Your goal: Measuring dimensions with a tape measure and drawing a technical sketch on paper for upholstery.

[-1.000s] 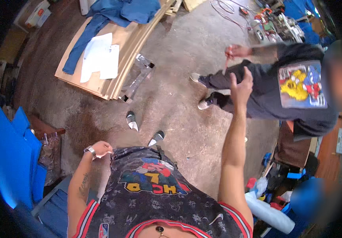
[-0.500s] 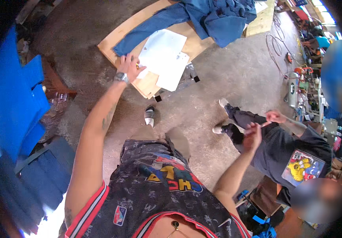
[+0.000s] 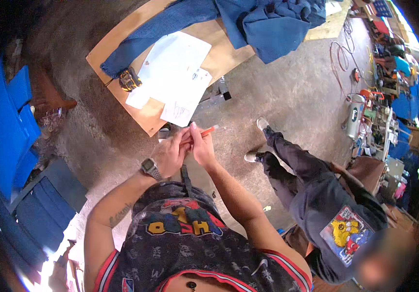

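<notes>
the orange pen (image 3: 210, 130) is near the board's corner, with the right hand's (image 3: 202, 148) fingers clamped on it and the left hand's (image 3: 168, 155) close together beside it, but i can't tell if those pinch it. i see blue cloth (image 3: 277, 31), white papers (image 3: 173, 63) and a tape measure (image 3: 129, 80) covering much of the wood board (image 3: 142, 116). fingers hide some pen, the cloth is cut off above, and i can't see inside the gray tank (image 3: 355, 118).

Passable floor (image 3: 234, 109), co-worker (image 3: 299, 194) right, seemingly clutter (image 3: 355, 117) beyond
</notes>
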The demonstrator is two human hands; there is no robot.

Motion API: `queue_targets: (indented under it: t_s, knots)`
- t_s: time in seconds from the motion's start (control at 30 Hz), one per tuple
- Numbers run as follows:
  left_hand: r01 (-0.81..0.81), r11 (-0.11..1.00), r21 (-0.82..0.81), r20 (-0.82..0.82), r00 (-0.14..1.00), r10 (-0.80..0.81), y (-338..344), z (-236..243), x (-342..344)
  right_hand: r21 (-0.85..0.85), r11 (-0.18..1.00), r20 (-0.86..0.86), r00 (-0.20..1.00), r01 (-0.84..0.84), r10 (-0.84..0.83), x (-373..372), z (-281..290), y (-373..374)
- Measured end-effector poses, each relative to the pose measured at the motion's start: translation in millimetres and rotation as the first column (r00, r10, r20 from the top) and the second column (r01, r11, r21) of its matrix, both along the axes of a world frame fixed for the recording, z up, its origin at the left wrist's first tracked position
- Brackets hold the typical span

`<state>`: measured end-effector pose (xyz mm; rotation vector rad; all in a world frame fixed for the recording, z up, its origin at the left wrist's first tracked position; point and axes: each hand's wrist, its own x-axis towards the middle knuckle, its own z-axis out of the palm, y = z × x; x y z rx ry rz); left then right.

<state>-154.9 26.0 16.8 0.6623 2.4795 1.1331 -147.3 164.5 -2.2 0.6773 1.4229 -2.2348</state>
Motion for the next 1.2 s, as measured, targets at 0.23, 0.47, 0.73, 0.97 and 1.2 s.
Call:
queue_targets:
  t_s: [0.23, 0.47, 0.73, 0.97, 1.2]
  knots:
    - [-0.116, 0.945, -0.307, 0.157, 0.973, 0.171, -44.6, -35.8, -12.9, -0.331, 0.894, -0.181, 0.91, 0.301, -0.373, -45.0, -11.3, 95.4]
    - [-0.639, 0.626, -0.447, -0.475, 0.762, 0.439, -45.5, -105.4, -81.7, -0.002, 0.998, -0.585, 0.809, -0.069, 0.055, -187.2, -69.7, 93.3]
    - [-0.523, 0.751, -0.403, -0.475, 0.821, 0.317, -39.8, -97.8, -106.4, 0.739, 0.419, -0.65, 0.396, 0.528, 0.648, -241.6, -70.5, 84.0]
    - [-0.837, 0.372, -0.401, -0.408, 0.527, 0.745, -64.7, -110.5, -81.7, 0.886, 0.44, -0.431, 0.61, 0.145, 0.665, -235.9, -76.4, 76.0]
    - [-0.804, 0.338, -0.489, -0.341, 0.533, 0.774, -32.4, -89.4, -131.4, 0.813, 0.474, -0.558, 0.688, 0.339, 0.465, -223.8, -83.6, 122.6]
